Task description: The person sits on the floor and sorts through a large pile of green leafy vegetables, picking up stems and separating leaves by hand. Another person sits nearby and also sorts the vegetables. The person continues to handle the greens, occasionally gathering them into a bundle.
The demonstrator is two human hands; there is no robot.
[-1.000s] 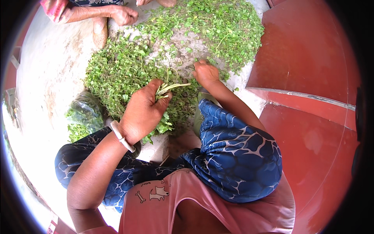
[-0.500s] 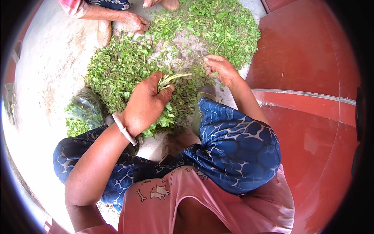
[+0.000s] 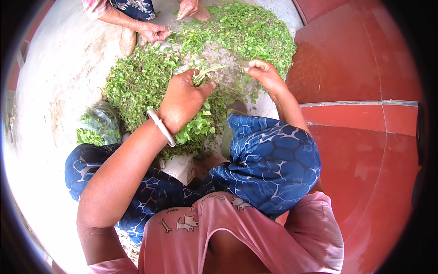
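Note:
A bunch of leafy greens (image 3: 196,129) is gripped in my left hand (image 3: 185,101). Its pale stems (image 3: 211,72) stick out past my thumb toward the right, and its leaves hang below my palm. To the right, my right hand (image 3: 265,75) pinches thumb and fingers together; a thin sprig seems to hang at the fingertips, small and hard to make out. Beneath both hands a pile of loose greens (image 3: 137,77) spreads over the floor, some of it wilted and brownish.
More greens (image 3: 255,27) lie heaped at the far right. Another person's hand (image 3: 155,33) pinches a stem at the far side, with their second hand (image 3: 188,8) beside it. A clear plastic bag of greens (image 3: 102,121) stands left. Red panels (image 3: 346,68) rise on the right.
My left hand has moved up and to the right with the bunch. My right hand has shifted slightly up and right. The other person's hand has lifted a little from the pile.

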